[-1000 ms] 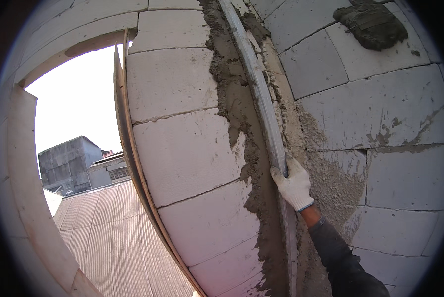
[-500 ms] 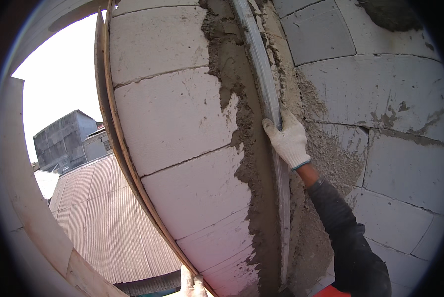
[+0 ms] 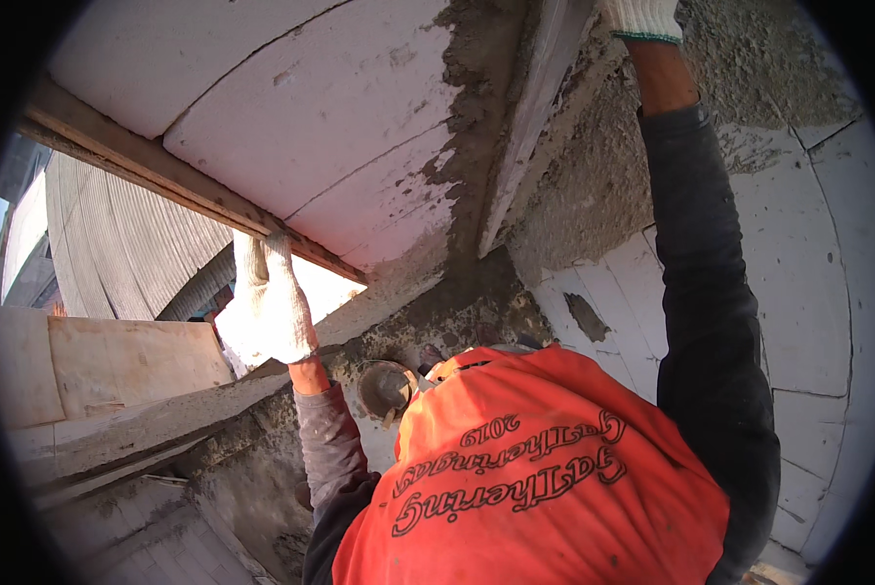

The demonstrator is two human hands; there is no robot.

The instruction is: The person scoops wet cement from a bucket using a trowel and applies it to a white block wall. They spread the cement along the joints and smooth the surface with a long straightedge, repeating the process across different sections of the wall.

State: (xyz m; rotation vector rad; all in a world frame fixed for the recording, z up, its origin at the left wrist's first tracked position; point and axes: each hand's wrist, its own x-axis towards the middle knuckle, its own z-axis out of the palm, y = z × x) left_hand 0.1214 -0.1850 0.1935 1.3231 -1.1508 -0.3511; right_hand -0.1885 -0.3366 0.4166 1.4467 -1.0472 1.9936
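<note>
My left hand [image 3: 274, 297], in a white knit glove, grips the edge of a wooden board [image 3: 135, 146] along the window opening. My right hand [image 3: 644, 19], also gloved, is cut off by the upper edge beside a long grey straightedge [image 3: 530, 117]; its fingers are out of view. The straightedge runs along a band of wet grey mortar [image 3: 472, 88] between pale block surfaces [image 3: 291, 97]. My red shirt [image 3: 525, 526] and dark sleeves fill the lower part.
A round bucket [image 3: 384, 390] sits below near a stained concrete ledge. A plywood panel [image 3: 130, 366] stands at the opening's lower left, with corrugated roofing [image 3: 130, 224] outside. Block wall with rough plaster [image 3: 769, 63] lies on the right.
The view has swung down, bringing my shirt, bucket and ledge into sight. My left hand has come fully into view on the board; my right hand has shifted to the top edge.
</note>
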